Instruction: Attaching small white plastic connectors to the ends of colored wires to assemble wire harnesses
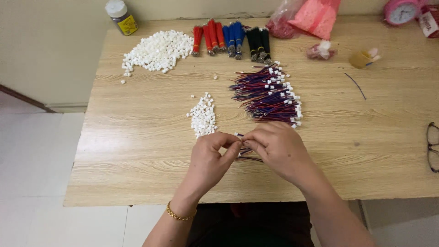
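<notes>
On the wooden worktop (pixel 137 151), a heap of red-and-blue wires (pixel 267 96) lies beyond both hands. The left hand (pixel 211 158) and right hand (pixel 276 148) meet, each grip pinching a thin wire lead (pixel 249 158) with a white connector (pixel 238 134).

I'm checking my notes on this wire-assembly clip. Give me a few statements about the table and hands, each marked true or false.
1. Both the left hand and the right hand pinch a thin red-and-blue wire piece between them. True.
2. The heap of finished red-and-blue wires with white connectors lies beyond the hands. True.
3. The small pile of white plastic connectors sits to the right of that heap. False: it lies to its left.
4. The pink round clock stands at the table's near edge. False: it is at the far right corner.
5. A gold chain bracelet is on the left wrist. True.
</notes>
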